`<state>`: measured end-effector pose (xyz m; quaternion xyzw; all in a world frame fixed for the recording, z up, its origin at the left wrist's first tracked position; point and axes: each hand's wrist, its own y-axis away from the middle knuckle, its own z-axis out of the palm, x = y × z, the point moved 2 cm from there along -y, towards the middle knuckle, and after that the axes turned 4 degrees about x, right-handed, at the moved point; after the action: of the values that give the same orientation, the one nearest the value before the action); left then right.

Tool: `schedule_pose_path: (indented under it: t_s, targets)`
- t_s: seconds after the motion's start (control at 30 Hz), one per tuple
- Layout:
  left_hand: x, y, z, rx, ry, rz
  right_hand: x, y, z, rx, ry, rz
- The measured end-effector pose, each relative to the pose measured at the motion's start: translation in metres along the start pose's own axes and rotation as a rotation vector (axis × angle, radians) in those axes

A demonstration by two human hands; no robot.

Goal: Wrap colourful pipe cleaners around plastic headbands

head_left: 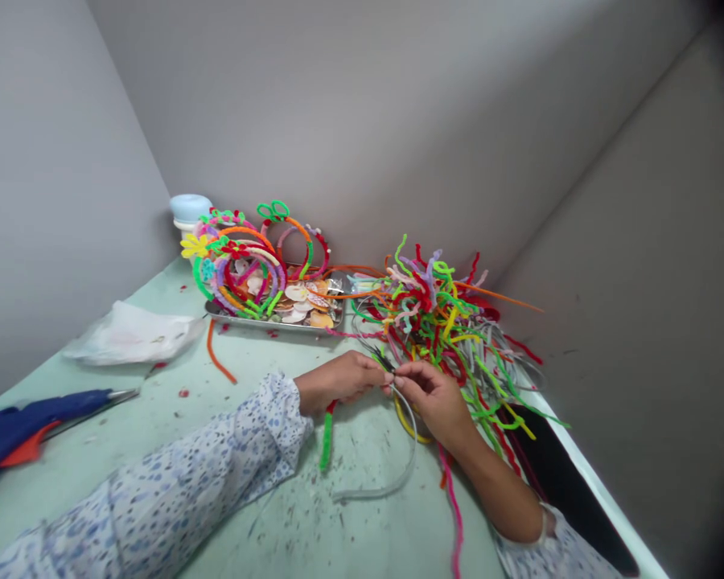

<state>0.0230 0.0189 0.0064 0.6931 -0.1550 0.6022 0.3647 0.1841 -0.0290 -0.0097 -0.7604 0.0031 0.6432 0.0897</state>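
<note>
My left hand (pixel 345 376) and my right hand (pixel 435 396) meet fingertip to fingertip above the table, both closed in a pinch. From between them a thin grey headband (pixel 413 457) curves down and to the left, its free end low over the tabletop. A green and red pipe cleaner (pixel 327 441) hangs below my left hand. Exactly which fingertips grip the headband's upper end is partly hidden. Just beyond my fingers lies a bundle of dark thin strips (pixel 381 357). Close to my right hand is a heap of many-coloured pipe cleaners (pixel 440 314).
Behind my hands stands a metal tray (pixel 277 323) with flat cut-out pieces and pipe-cleaner-wrapped headbands (pixel 250 273). A white jar with a blue lid (pixel 191 209) is behind it. At left lie a plastic bag (pixel 133 334) and blue-handled cutters (pixel 48 414). Walls enclose the table's back and right.
</note>
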Motion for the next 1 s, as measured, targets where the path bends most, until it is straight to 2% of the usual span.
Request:
schedule_pose_path:
  t_s: [0.2, 0.4, 0.73, 1.0]
  targets:
    - [0.000, -0.003, 0.004, 0.151, -0.180, 0.089, -0.003, 0.001, 0.001, 0.072, -0.004, -0.008]
    - [-0.007, -0.009, 0.006, 0.215, -0.266, 0.142, -0.006, 0.005, 0.004, 0.093, 0.074, -0.108]
    - [-0.014, -0.014, 0.008, 0.282, -0.275, 0.235, -0.010, 0.012, 0.005, 0.130, 0.404, -0.326]
    - [-0.011, -0.012, 0.009, 0.287, -0.155, 0.232, -0.019, 0.018, 0.010, -0.004, 0.761, -0.604]
